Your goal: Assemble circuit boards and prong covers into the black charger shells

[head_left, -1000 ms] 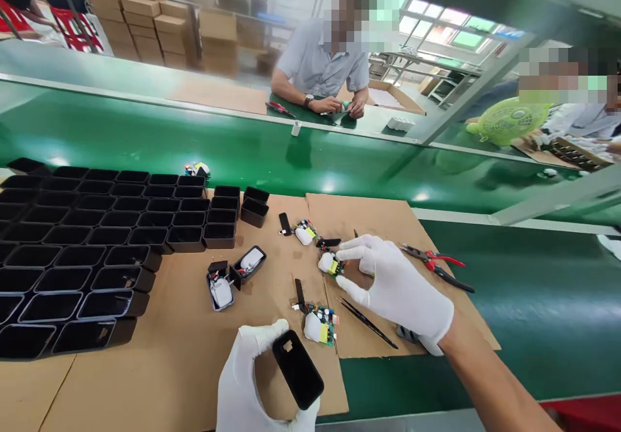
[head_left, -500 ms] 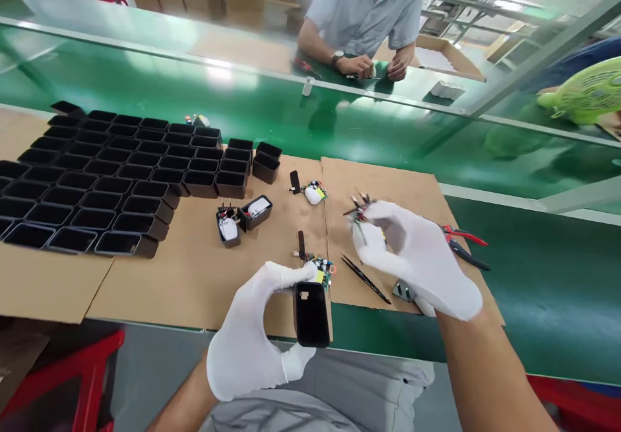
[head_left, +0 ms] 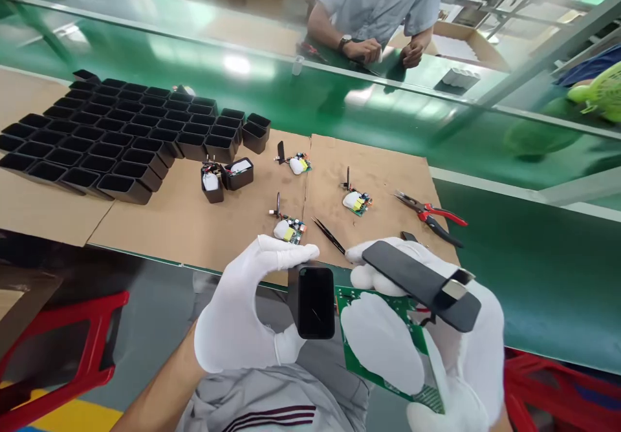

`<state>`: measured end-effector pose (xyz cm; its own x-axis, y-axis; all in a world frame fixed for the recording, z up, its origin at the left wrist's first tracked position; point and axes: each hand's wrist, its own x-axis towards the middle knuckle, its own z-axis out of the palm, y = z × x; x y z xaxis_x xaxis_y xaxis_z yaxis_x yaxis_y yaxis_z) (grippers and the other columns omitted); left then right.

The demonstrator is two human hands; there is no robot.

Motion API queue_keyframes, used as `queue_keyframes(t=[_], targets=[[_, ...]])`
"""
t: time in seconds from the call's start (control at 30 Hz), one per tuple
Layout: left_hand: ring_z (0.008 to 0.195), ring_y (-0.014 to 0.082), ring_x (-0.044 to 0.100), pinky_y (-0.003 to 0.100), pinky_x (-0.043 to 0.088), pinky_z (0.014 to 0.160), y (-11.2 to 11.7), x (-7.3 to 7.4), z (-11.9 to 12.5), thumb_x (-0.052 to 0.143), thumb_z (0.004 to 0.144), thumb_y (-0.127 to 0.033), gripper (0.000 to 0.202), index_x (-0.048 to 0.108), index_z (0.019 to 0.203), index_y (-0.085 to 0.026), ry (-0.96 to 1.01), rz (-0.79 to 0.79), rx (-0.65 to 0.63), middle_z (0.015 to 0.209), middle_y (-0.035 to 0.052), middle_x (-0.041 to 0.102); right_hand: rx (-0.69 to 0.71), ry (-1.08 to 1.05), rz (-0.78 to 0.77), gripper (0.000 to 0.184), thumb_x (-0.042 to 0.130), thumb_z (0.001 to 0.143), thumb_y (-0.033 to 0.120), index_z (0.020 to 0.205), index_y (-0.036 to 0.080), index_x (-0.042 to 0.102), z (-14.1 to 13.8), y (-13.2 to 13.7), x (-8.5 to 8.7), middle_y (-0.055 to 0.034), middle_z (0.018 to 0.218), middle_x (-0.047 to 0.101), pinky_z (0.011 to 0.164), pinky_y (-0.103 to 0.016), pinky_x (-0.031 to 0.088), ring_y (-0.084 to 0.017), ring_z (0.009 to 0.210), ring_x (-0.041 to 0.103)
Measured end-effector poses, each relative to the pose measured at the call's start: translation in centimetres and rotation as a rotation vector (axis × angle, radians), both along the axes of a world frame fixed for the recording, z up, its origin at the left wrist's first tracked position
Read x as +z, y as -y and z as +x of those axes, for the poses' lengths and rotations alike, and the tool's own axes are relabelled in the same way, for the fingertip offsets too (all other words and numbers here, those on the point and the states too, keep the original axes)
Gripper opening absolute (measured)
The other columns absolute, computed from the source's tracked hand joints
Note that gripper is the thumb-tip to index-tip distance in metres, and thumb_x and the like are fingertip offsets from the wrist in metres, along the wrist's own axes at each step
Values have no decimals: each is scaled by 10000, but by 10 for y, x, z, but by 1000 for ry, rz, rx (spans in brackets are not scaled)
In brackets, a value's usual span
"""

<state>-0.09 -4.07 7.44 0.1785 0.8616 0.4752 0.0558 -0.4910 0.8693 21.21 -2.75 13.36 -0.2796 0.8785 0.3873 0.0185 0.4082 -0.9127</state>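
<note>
In the gloved fingers of my left hand (head_left: 233, 319) is a black open-topped plastic case (head_left: 316, 302), its mouth facing me. My right hand (head_left: 478, 354), also gloved, grips a green circuit board (head_left: 381, 345) with a large white patch on it, close to the camera. A long black end plate (head_left: 417, 283) with a metal prong lies across the right fingers, and short wires show beneath it. The board's left edge is right beside the case. Beyond my hands lie black tweezers (head_left: 328, 235) and red-and-black pliers (head_left: 429, 215) on the cardboard.
Rows of black cases (head_left: 111, 128) stand at left. Two cases (head_left: 211, 186) hold boards. Three loose boards (head_left: 358, 202) lie on the cardboard (head_left: 383, 160). Across the green bench, a co-worker's hands (head_left: 363, 50) are at work. Red stools (head_left: 92, 348) stand below.
My right hand has come back from the cardboard toward me, bringing a circuit board with its black end plate beside the case. My left hand still holds the case. The view has shifted.
</note>
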Motion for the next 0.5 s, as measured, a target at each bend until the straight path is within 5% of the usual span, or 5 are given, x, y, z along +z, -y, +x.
queue_keyframes(t=[0.2,0.37,0.5], targets=[[1130,243,655,377,575,962,0,0,7,744,709,-94,733,615,1423,-203,4,50,-67,1244,84,687,46,95,26,497,971,680,554,1021,244,784,4,5,7,-18,938,718,774,-328,589,-210,832,673],[1114,237,658,369,579,944,1,-1,11,742,696,-73,740,617,1413,-201,-23,62,-89,1218,80,684,75,224,67,357,969,726,458,755,265,670,11,7,8,16,888,743,815,-330,584,-211,867,693],[1106,236,661,375,582,940,1,-2,14,731,675,-53,750,620,1402,-203,-24,56,-90,1213,78,682,-6,264,103,469,1013,669,383,1014,296,707,16,12,4,0,988,772,849,-398,590,-257,930,703]])
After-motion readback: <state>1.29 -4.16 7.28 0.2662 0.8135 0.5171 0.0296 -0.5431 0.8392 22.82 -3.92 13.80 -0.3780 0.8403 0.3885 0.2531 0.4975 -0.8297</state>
